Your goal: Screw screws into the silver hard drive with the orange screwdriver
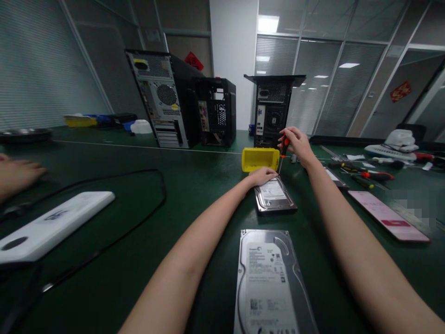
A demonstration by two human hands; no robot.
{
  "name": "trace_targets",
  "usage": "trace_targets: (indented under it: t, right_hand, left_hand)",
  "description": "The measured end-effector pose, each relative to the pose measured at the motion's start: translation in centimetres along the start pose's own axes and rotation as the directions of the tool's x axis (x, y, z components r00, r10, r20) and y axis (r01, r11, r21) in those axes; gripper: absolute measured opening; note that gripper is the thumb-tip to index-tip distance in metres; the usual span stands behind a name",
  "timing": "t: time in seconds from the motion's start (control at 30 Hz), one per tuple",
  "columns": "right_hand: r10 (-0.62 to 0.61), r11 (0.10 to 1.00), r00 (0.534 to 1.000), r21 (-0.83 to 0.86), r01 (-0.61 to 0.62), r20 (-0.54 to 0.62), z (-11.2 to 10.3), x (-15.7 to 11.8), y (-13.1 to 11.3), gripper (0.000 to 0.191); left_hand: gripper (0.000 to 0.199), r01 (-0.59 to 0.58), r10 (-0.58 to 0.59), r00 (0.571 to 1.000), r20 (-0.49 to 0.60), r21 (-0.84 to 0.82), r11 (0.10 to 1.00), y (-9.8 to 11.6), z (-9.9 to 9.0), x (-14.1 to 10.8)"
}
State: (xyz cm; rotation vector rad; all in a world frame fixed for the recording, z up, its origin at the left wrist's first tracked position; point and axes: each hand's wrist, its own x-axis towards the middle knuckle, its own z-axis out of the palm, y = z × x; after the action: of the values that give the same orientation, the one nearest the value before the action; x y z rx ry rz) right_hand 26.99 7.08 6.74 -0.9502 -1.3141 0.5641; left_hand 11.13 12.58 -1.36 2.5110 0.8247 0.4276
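A hard drive [274,192] with a white label lies flat on the green table, a little beyond the middle. My left hand [263,176] grips its far left end, fingers bent over the edge. Above the drive's far right corner, my right hand [296,143] is closed around the red and black handle of a screwdriver [285,144]. Its thin shaft points down to that corner; whether the tip sits in a screw is too small to tell. A yellow open box [260,158] stands just behind the drive. Nearer to me lies a larger silver hard drive [266,278], label up.
Computer cases [167,97] line the back, another case [273,113] right of them. A white device [57,225] and black cable [163,185] lie left, near another person's hand [21,176]. At right are a phone [389,215] and several tools [377,175].
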Motion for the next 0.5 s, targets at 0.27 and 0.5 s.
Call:
trace_targets:
  t: [0.27, 0.5]
  right_hand:
    - [-0.001, 1.000, 1.000, 0.026, 0.002, -0.029, 0.00, -0.12, 0.02, 0.044]
    - [-0.035, 0.999, 0.999, 0.021, 0.036, -0.024, -0.02, -0.03, 0.54, 0.041]
  left_hand:
    - [0.038, 0.008, -0.008, 1.000, -0.003, -0.003, 1.000, 0.05, -0.08, -0.06]
    - [0.039, 0.018, -0.018, 1.000, 0.000, 0.009, 1.000, -0.02, -0.08, 0.02]
